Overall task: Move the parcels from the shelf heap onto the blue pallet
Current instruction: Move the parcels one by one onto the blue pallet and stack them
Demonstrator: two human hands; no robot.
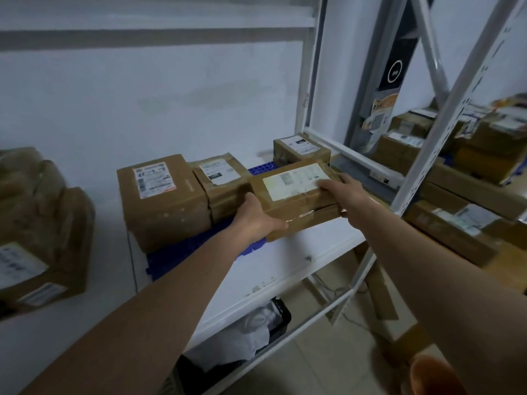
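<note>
1. Parcel (296, 195), a flat brown box with a white label on top, is held over the right part of the blue pallet (182, 252).
2. Left hand (256, 220) grips its near left corner, thumb along the near edge.
3. Right hand (346, 192) holds its right end, fingers lying on the label and thumb curled under the near corner.
4. Three more labelled parcels sit on the pallet: a large one (162, 198) at left, a smaller one (222, 181) beside it, another (301, 149) at the far right.
5. White shelving frame (445, 115) stands to the right, with a heap of boxes (484, 149) beyond it.
</note>
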